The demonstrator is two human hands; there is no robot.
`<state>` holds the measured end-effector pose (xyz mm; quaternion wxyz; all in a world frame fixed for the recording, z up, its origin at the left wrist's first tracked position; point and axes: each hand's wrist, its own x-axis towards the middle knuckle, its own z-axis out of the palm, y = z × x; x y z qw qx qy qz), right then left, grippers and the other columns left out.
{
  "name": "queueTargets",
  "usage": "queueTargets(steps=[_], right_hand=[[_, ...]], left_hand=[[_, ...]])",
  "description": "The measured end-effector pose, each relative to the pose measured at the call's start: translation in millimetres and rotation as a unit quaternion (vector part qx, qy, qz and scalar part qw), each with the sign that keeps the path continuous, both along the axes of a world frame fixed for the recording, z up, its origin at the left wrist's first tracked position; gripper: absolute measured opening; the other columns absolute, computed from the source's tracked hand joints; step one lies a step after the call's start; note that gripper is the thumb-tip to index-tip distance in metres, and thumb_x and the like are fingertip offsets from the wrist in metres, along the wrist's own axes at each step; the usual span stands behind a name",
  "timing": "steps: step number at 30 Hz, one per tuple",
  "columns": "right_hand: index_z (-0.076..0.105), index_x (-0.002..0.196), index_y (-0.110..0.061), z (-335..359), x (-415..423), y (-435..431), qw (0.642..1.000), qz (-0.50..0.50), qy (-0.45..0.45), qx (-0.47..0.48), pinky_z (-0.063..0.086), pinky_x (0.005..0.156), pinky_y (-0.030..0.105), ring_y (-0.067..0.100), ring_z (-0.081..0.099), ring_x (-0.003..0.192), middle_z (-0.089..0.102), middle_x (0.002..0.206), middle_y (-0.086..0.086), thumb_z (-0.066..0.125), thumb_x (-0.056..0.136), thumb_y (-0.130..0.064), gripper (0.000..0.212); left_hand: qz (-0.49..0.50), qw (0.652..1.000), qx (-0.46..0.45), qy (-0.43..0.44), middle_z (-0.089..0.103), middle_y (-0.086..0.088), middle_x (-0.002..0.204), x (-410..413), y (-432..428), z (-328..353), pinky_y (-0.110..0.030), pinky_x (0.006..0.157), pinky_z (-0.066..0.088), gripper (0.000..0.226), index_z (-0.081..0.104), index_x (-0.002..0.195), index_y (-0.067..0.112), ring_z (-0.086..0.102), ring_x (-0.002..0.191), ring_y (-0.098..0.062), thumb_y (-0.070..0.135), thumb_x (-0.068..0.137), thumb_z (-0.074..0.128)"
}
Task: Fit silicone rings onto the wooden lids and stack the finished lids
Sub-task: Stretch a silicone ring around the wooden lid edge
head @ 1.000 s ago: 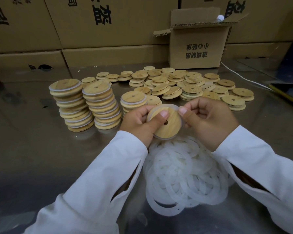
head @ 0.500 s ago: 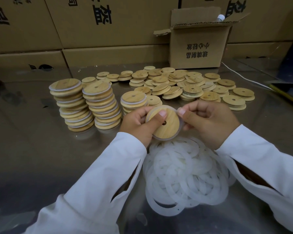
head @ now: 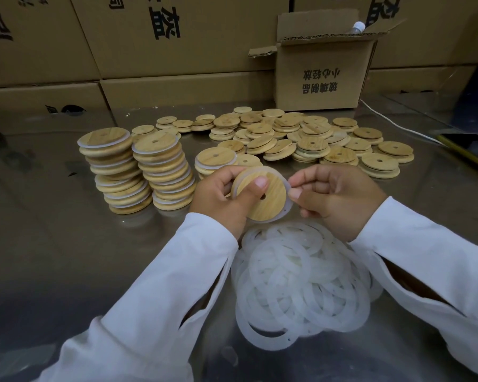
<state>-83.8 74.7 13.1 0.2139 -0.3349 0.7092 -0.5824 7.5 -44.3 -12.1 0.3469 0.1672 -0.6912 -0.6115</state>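
**Left hand** (head: 215,197): raised above the bench (head: 53,257), forearm running in from the lower left in a white sleeve (head: 149,299). Grip: closed round the wooden lid (head: 272,206), thumb flat across its face just above the centre hole, fingers curled behind its far edge.

**Right hand** (head: 335,198): level with the left and just beside it, wrist bent inward, other fingers curled into the palm. Grip: thumb and forefinger pinch the silicone ring (head: 287,212) at the lid's right rim.

**Wooden lid**: held in the air between both hands, tilted with its face towards the camera. The translucent ring shows round its right and lower edge.

**Loose rings** (head: 301,279): a tangled white heap on the bench, directly below the hands and between the forearms.

**Finished stacks**: two tall leaning stacks (head: 116,172) (head: 163,172) to the left of the hands, with a short stack (head: 215,159) behind the left hand. White rings show between the lids.

**Bare lids** (head: 301,136): spread in low piles across the far side of the bench.

**Open carton** (head: 323,75): stands behind the bare lids, flaps up, a white bottle cap (head: 358,25) showing at its top.

**Stacked cartons** (head: 177,37): line the back.

**White cable** (head: 398,125): runs along the bench at the right.
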Motion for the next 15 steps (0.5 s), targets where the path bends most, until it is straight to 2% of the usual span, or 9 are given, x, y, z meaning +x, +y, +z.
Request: queueTargets(steps=[3,9,15], right_hand=[[0.059,0.074,-0.018,-0.5,-1.1,1.2,1.0,-0.01,-0.004,-0.008,0.047,0.05,0.01,0.0,0.052,0.041,0.06,0.048,-0.011,0.062,0.082,-0.001,0.019],[0.059,0.072,-0.016,0.0,-2.5,1.8,0.998,-0.036,-0.04,-0.026,0.047,0.048,0.009,0.001,0.053,0.04,0.061,0.046,-0.01,0.066,0.078,0.0,0.018],[0.06,0.07,-0.016,1.7,-1.4,1.6,0.996,-0.043,-0.076,-0.026,0.044,0.043,0.01,0.0,0.051,0.037,0.059,0.045,-0.009,0.067,0.077,-0.002,0.017]], left_hand=[[-0.002,1.0,-0.002,0.001,0.068,0.0,0.073,0.3,-0.2,-0.4,-0.038,0.077,0.054,0.007,0.065,0.082,0.02,0.064,0.073,-0.014,0.014,0.082,0.065],[-0.018,1.0,0.004,0.001,0.068,0.003,0.068,-0.2,-0.6,-1.7,-0.037,0.074,0.054,0.007,0.064,0.08,0.022,0.064,0.072,-0.015,0.015,0.081,0.065],[-0.009,1.0,-0.014,0.009,0.066,0.01,0.063,-0.1,-1.6,-2.4,-0.022,0.062,0.052,0.007,0.063,0.081,0.02,0.062,0.065,-0.005,0.014,0.081,0.065]])
